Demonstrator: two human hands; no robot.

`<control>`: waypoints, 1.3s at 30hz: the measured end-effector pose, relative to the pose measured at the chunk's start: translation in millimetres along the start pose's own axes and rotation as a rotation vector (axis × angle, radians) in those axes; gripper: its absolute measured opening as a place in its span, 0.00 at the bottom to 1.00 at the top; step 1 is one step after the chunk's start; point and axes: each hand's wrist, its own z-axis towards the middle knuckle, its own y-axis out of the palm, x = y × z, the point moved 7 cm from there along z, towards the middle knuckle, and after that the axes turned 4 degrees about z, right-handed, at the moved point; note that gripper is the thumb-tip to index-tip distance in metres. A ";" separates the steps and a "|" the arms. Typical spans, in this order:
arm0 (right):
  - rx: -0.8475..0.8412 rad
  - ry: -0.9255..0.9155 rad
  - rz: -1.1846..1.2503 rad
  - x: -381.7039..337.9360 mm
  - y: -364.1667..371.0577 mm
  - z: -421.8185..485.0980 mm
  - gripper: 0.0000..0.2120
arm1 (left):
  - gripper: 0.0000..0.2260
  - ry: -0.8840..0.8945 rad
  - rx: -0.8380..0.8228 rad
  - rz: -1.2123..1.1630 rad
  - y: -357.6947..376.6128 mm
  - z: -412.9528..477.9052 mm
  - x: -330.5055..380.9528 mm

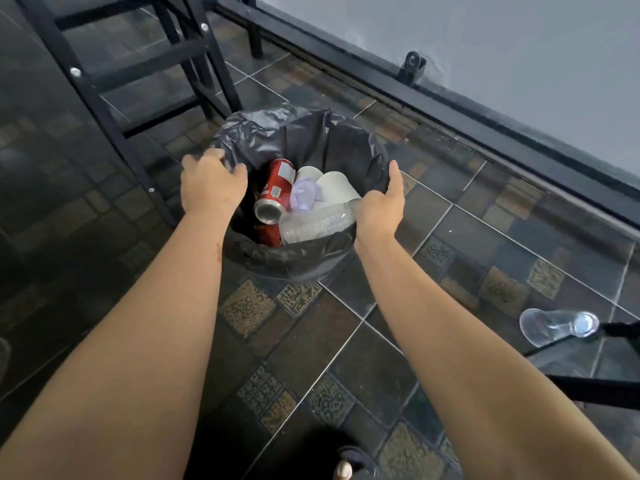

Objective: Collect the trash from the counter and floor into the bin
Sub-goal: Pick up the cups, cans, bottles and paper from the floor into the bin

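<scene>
Your left hand [211, 183] grips the bag-lined rim of the bin [294, 261] with curled fingers, and your right hand [381, 206] clasps the opposite rim, thumb raised; neither holds trash. The bin already contains a red can [275, 188], white cups [332, 187] and a clear bottle [318, 225], so collection appears well advanced. One clear plastic bottle [557, 327] remains on the tiled floor [346, 358] to your right, touching a black frame leg [620, 329]; the counter is not in view.

Dim, cool, even light. The glossy dark tiled floor [349, 344] carries soft sheen, and the crinkled black plastic bin liner [277, 140] catches faint highlights. Straight lines bow at the edges; the forearms look slightly soft.
</scene>
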 end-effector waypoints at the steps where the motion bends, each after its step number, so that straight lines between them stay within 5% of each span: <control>1: -0.012 0.013 0.017 0.0 6.6 0.9 0.34 | 0.21 0.026 0.015 0.032 0.7 1.2 -1.4; 7: -0.105 -0.032 0.009 -0.1 55.9 8.9 0.32 | 0.22 0.231 0.116 0.280 6.6 -7.0 8.4; 13: -0.411 -0.193 -0.158 4.0 65.0 24.6 0.23 | 0.23 0.436 -0.009 0.339 40.6 -32.6 44.6; 20: -0.178 -0.203 -0.629 65.5 -11.7 92.0 0.25 | 0.27 0.552 -0.183 0.372 76.5 -52.9 95.7; 25: -0.221 -0.319 -1.056 86.9 -18.9 131.7 0.29 | 0.31 0.594 -0.216 0.375 92.9 -63.8 109.2; 39: -0.360 -0.342 -1.536 115.8 45.2 197.3 0.26 | 0.32 0.589 -0.184 0.358 98.5 -55.7 111.6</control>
